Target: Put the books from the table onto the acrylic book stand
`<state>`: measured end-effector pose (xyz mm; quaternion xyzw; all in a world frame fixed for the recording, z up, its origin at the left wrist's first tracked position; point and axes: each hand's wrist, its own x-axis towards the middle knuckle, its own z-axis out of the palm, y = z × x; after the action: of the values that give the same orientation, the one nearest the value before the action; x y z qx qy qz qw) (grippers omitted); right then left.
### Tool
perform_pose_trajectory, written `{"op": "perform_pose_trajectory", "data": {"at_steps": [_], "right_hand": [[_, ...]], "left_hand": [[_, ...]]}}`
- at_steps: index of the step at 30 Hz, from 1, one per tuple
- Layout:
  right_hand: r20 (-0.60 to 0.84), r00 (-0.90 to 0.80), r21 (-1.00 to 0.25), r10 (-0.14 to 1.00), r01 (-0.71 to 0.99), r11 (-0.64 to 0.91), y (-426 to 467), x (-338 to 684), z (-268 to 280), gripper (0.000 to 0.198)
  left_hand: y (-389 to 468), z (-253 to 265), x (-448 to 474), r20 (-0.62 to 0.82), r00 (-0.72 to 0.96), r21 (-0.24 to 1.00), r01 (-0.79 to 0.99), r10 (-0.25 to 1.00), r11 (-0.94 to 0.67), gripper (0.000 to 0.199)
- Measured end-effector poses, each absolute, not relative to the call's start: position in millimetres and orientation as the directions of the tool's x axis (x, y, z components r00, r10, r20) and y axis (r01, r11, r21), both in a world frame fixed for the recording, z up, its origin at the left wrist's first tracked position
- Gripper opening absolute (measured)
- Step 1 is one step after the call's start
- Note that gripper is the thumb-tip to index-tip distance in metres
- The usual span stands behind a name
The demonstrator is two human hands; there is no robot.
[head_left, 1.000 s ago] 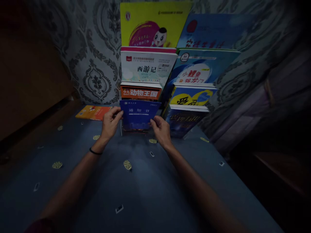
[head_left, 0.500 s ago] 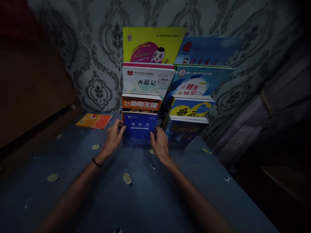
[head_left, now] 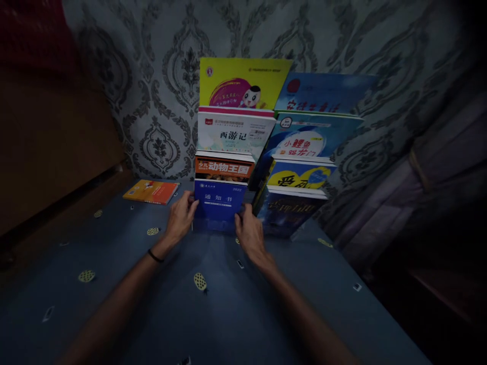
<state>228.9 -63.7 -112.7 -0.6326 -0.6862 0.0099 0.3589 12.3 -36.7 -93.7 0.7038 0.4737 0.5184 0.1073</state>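
**A:** Widest first: a patterned wall at the back, and a blue spotted cloth covering the surface that runs toward us. What's standing on it?

**B:** A tiered book display, two columns stepping down toward the camera. The left column has a yellow cartoon book at the top, a white book below it, and then an orange-banded animal book. In the right column there's a blue book at the top, a light blue fish book, a blue-and-yellow book, and a dark blue book in front.

**A:** And the hands?

**B:** Both are on the blue booklet, upright in the front slot of the left column, just below the animal book. The left hand pinches its left edge, fingers curled round it. The right hand is on the lower right corner, thumb against the cover.

**A:** Is the booklet seated?

**B:** Its bottom edge is down at the cloth; it's too dark to tell if it's fully in.

**A:** Anything smaller?

**B:** An orange book lies flat at left, well apart from the display. There's a dark band on the left wrist.
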Motion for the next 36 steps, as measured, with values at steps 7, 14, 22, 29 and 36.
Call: {"op": "perform_pose_trajectory", "data": {"at_steps": [7,14,22,29,36], "right_hand": [[0.480,0.058,-0.447,0.875,0.875,0.188,-63.9,228.3,-111.6,0.019],[0.489,0.055,-0.467,0.871,0.859,0.208,-63.0,229.3,-113.8,0.022],[0.504,0.019,-0.472,0.863,0.843,0.257,-62.9,233.0,-115.1,0.021],[0.572,0.009,-0.442,0.820,0.845,0.300,-64.7,234.2,-115.3,0.024],[0.589,0.016,-0.473,0.808,0.818,0.329,-69.6,232.2,-115.9,0.027]], "left_hand": [[-37.8,-91.4,12.3,0.639,0.018,0.623,0.575,0.769,-0.530,0.007],[-35.5,-92.3,10.9,0.628,0.002,0.617,0.607,0.778,-0.501,0.006],[-32.9,-94.7,9.2,0.621,0.010,0.597,0.642,0.783,-0.482,0.006],[-36.2,-90.8,7.3,0.615,0.038,0.576,0.661,0.788,-0.481,0.007],[-43.1,-85.0,7.5,0.624,0.046,0.554,0.678,0.780,-0.483,0.005]]}}
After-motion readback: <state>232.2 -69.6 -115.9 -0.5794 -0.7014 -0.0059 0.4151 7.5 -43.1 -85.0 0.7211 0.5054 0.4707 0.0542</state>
